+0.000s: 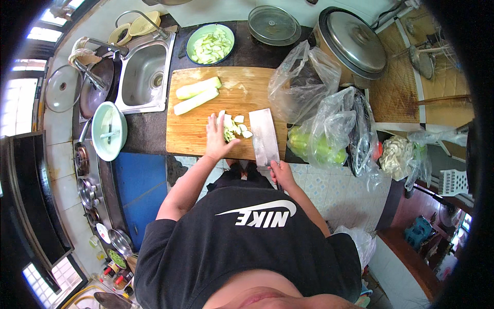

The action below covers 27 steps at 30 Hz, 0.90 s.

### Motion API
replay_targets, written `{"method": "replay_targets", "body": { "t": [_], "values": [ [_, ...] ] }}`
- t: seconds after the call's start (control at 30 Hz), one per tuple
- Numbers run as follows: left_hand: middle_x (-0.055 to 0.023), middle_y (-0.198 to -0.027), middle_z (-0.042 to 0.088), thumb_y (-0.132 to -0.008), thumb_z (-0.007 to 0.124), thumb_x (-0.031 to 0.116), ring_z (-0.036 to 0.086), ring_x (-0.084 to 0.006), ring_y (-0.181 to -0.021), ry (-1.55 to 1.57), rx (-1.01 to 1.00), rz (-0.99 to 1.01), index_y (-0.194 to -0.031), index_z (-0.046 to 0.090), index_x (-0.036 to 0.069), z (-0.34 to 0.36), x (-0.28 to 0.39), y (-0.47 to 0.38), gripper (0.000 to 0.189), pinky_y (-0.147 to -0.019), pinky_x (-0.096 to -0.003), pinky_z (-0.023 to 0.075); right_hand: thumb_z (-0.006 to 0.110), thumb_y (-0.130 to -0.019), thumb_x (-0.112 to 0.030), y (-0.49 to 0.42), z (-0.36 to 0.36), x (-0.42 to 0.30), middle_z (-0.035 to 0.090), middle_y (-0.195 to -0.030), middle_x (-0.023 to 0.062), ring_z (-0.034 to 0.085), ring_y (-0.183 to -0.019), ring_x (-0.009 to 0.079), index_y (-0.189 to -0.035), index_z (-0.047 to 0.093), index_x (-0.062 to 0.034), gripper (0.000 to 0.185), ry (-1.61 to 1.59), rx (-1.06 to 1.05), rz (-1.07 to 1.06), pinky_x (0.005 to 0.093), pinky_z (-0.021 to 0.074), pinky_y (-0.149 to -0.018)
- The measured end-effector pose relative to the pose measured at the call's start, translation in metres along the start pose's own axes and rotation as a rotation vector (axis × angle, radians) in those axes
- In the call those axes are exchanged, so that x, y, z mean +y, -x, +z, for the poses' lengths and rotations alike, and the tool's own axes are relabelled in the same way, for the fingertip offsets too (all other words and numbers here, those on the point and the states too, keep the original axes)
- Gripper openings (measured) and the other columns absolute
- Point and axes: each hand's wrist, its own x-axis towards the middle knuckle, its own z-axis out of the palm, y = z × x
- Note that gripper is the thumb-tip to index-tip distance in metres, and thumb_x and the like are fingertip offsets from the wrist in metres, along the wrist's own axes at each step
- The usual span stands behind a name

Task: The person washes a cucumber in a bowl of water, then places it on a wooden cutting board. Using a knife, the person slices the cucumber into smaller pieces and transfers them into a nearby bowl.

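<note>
My right hand point(282, 174) grips the handle of a broad cleaver point(264, 136), whose blade lies over the right part of a wooden cutting board point(193, 133). My left hand point(217, 138) is spread beside a small heap of cut pale-green vegetable pieces point(233, 129), partly covering its left side. A few slices sit between the heap and the blade. Farther back on the board, two peeled lengths of a pale-green vegetable point(197, 94) rest side by side. Behind the board stands a bowl point(188, 48) filled with similar slices.
A steel sink point(141, 83) is at the left, with a pale-green basin point(122, 133) nearer me by the stove. Plastic bags point(305, 83) border the board's right edge, one around green vegetables point(308, 145). A glass lid point(272, 24) and a large lidded pot point(357, 40) stand behind.
</note>
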Motion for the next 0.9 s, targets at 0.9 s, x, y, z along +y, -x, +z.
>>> {"method": "replay_targets", "body": {
  "t": [0.9],
  "values": [
    [-0.0148,-0.122,0.050,-0.072,0.070,0.029,0.038,-0.0422,-0.121,0.141,0.416,0.325,-0.110,0.062,0.011,-0.079,0.039,-0.189,0.042,-0.101,-0.0475,0.0334,0.045,-0.094,-0.023,-0.094,0.111,-0.203,0.047,-0.055,0.0025,0.043,-0.039,0.0101,-0.078,0.049,-0.0008,0.028,-0.067,-0.063,-0.216,0.0257,0.0373,-0.038]
  ]
}}
